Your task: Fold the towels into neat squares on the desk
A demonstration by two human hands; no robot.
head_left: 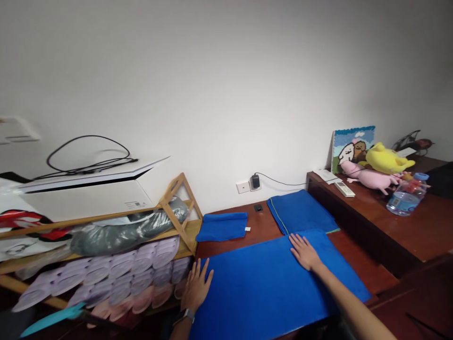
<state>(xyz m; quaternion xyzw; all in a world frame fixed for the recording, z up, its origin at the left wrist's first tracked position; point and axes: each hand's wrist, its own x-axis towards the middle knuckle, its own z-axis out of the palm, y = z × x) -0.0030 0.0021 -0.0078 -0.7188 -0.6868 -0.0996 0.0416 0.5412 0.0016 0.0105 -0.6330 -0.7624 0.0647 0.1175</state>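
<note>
A large blue cloth (262, 288) lies spread over the front of the reddish-brown desk (233, 244). My right hand (305, 252) rests flat on its far right part, fingers stretched out. At the cloth's left edge is my left hand (198, 285), fingers spread, with a watch on the wrist; whether it presses on the cloth I cannot tell. Behind the large cloth lies a folded blue cloth with green edging (300, 210), close to my right fingertips. Farther left, a small folded blue cloth (222, 226) with a white tag lies near the wall.
Left of the desk stands a wooden rack (180, 226) with several purple slippers (123, 264) and a white box (95, 198) on top. A raised desk section (368, 212) on the right holds plush toys (385, 160), a remote (344, 189) and a water bottle (406, 198). A plug (255, 181) sits in the wall socket.
</note>
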